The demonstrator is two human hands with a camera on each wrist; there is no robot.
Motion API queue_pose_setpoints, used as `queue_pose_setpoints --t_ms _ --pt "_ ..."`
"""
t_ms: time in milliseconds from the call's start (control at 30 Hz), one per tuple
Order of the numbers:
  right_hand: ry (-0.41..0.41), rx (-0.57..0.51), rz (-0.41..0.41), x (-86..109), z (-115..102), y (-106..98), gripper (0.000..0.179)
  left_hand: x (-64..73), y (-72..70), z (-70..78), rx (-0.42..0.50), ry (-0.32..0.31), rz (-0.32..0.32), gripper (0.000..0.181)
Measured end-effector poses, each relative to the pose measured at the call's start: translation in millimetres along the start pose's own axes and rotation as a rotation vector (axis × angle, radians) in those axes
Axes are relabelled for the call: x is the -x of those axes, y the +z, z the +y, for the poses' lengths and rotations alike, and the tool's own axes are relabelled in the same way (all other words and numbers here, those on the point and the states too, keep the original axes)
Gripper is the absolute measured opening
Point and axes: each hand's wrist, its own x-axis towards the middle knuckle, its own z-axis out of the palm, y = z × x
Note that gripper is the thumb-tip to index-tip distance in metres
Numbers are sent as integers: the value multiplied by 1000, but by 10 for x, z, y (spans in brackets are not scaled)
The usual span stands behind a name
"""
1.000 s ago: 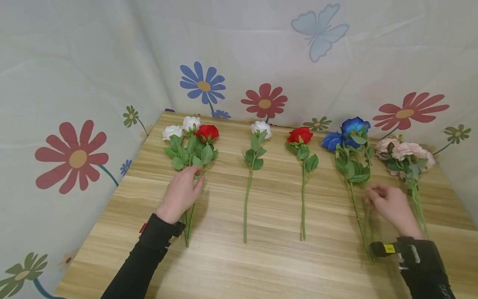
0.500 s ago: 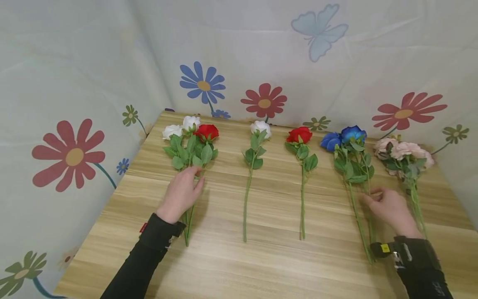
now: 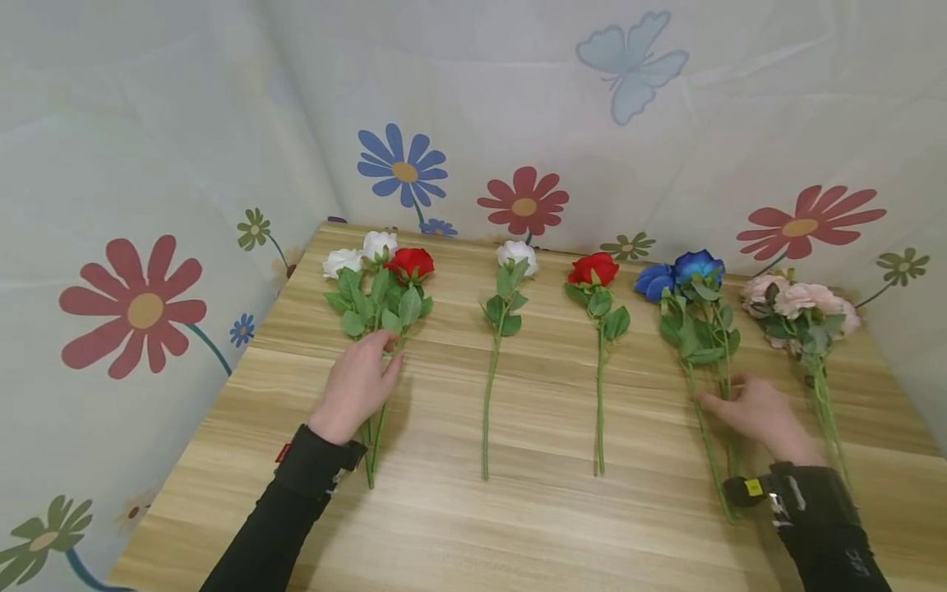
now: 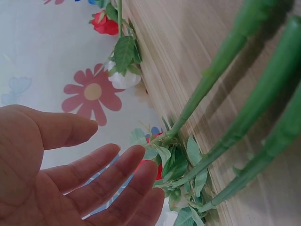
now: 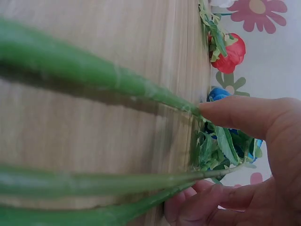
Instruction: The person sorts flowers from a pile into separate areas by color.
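Observation:
On the left of the table in the head view, a bunch of two white roses [image 3: 343,262] and a red rose [image 3: 411,263] lies with its green stems together. My left hand [image 3: 358,382] is over these stems; in the left wrist view its fingers [image 4: 127,174] are loosely extended near the stems, the thumb apart. At the right, my right hand [image 3: 762,415] is around the stems of the blue roses [image 3: 697,267]. The right wrist view has the thumb [image 5: 235,112] against one stem and curled fingers [image 5: 195,202] behind two others.
A single white rose [image 3: 517,256] and a single red rose [image 3: 594,268] lie apart mid-table. Pale pink flowers [image 3: 802,300] lie just right of my right hand. The wooden table [image 3: 547,526] meets a flower-printed cloth [image 3: 473,99] at its back and left edges.
My right hand has shifted left, and the blue rose stems have come closer together; the upper blue bloom has dropped slightly. The left hand stays in place.

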Motion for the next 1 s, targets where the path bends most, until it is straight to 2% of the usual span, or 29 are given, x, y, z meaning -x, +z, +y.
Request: queue_pose_setpoints --t_ms 267,467,600,700,800,900,1000 --pt "-54 19 61 -22 -95 43 67 2 -5 3 -5 -7 -2 32" --pt "-26 2 85 0 -132 34 75 17 -39 4 -12 -26 -6 32" --pt "-21 -34 205 54 -204 22 77 41 -84 -11 -24 -40 11 29" --pt "-65 -63 351 94 -325 29 65 57 -110 -27 -36 -49 14 27" --pt "-124 -127 446 138 -504 47 49 66 -123 -50 -52 -70 -4 26" --pt "-169 -219 465 172 -702 92 38 72 -128 -77 -73 -87 -24 24" --pt "-205 -311 446 181 -885 173 30 83 -122 -101 -88 -101 -49 22"
